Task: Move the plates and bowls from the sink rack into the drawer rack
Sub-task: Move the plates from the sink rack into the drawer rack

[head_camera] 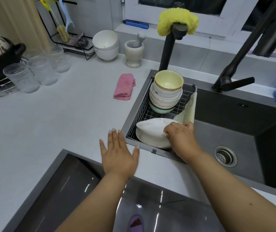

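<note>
Plates point(152, 134) lie stacked at frame centre in the rack point(144, 106). Left hand point(119, 153) flat, fingers spread on the counter, gripping nothing. Right hand point(180, 136) pinches the top plate's rim one-handed; risk: slip, chipping against the bowls point(165, 92) behind.

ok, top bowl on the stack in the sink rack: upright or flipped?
Upright. The top bowl shows its pale yellow inside and open rim facing up, seated on the stack of white bowls in the sink rack.

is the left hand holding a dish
No, the left hand lies flat and open on the countertop, touching no dish.
</note>
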